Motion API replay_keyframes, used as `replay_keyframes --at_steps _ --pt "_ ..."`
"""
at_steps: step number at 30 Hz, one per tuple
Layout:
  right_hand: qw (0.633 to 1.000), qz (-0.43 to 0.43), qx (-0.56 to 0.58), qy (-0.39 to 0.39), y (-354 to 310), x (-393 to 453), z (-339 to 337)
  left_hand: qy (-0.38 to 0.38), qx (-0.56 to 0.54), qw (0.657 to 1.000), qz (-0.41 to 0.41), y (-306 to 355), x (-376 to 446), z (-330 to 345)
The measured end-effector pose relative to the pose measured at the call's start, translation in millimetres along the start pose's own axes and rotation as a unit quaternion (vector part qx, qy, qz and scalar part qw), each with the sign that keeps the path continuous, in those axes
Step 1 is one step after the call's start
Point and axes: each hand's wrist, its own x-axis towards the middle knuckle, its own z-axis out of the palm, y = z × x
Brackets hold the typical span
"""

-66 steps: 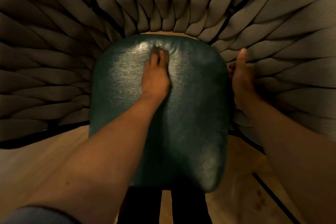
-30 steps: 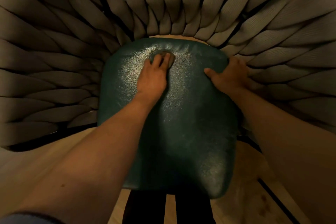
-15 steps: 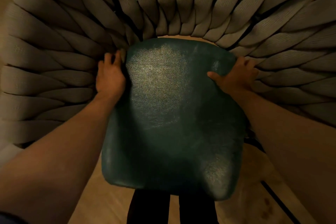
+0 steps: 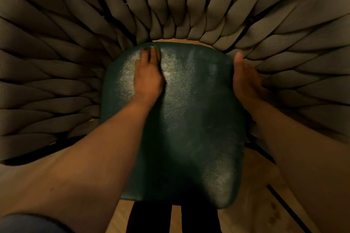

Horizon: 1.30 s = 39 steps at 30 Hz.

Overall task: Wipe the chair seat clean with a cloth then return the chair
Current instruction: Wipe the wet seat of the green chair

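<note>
Two hands logged | left hand [image 4: 148, 79] laid flat on seat [image 4: 189, 128], straight fingers pressing cloth [image 4: 149, 49] | right hand [image 4: 244, 79] set against seat edge, grip cannot be told.

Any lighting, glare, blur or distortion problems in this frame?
Head view: dim, warm light; soft glare patches on the green seat beside the left hand; a dark shadow over the seat's near half; wide-angle bending fans the woven straps outward; left fingertips slightly blurred, right hand sharper.
</note>
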Motion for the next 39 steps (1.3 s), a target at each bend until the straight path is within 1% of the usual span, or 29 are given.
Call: replay_keyframes --at_steps 3,8,10,12,14,16,19,21,23,24,26,27,29,33,37,39 --pt "0.998 0.041 0.046 -0.004 4.1 5.1 -3.4 -0.026 -0.015 0.999 0.029 38.0 -2.7 8.2" --pt "0.994 0.071 0.082 0.013 12.0 11.7 -5.6 -0.051 -0.001 0.996 0.07 89.5 -6.8 21.2" --pt "0.995 0.061 0.081 0.026 14.7 16.0 -5.0 -0.062 0.006 0.994 0.085 105.4 -8.3 27.0" --pt "0.997 0.045 0.055 0.026 19.2 19.8 -3.9 -0.076 0.014 0.992 0.1 121.9 -10.1 32.4" --pt "0.999 0.022 0.04 0.016 24.6 22.3 -3.5 -0.085 0.021 0.989 0.122 139.5 -12.4 34.8" --pt "0.999 0.005 0.049 -0.001 28.9 20.6 -5.8 -0.098 0.038 0.98 0.166 155.0 -15.3 37.2" --pt "0.997 -0.01 0.074 -0.022 31.3 16.9 -8.0 -0.122 0.014 0.973 0.196 165.5 -16.0 38.5" --pt "0.995 -0.017 0.096 -0.015 30.6 13.5 -8.7 -0.131 0.013 0.97 0.206 163.7 -15.0 38.2" --pt "0.997 -0.042 0.059 0.006 29.4 8.6 -10.5 -0.14 0.042 0.962 0.231 156.9 -11.9 35.7" --pt "0.998 -0.06 0.008 0.004 28.5 5.1 -11.5 -0.142 0.066 0.957 0.245 152.3 -9.4 33.3" --pt "0.987 -0.084 -0.132 -0.039 26.3 -2.8 -10.3 -0.128 0.099 0.951 0.262 140.1 -2.9 28.8" --pt "0.976 -0.088 -0.19 -0.064 25.8 -5.5 -8.1 -0.118 0.105 0.953 0.259 132.2 1.3 26.6" --pt "0.958 -0.083 -0.257 -0.094 22.9 -8.4 -1.0 -0.109 0.114 0.959 0.236 113.3 8.8 23.0" --pt "0.95 -0.061 -0.289 -0.101 21.5 -5.4 9.6 -0.095 0.13 0.969 0.187 79.2 18.6 10.3" --pt "0.953 -0.065 -0.28 -0.094 24.3 -2.8 10.4 -0.067 0.152 0.974 0.153 48.4 24.0 -4.6" --pt "0.953 -0.064 -0.28 -0.098 24.7 -2.3 10.3 -0.049 0.179 0.971 0.15 27.2 28.6 -11.8"
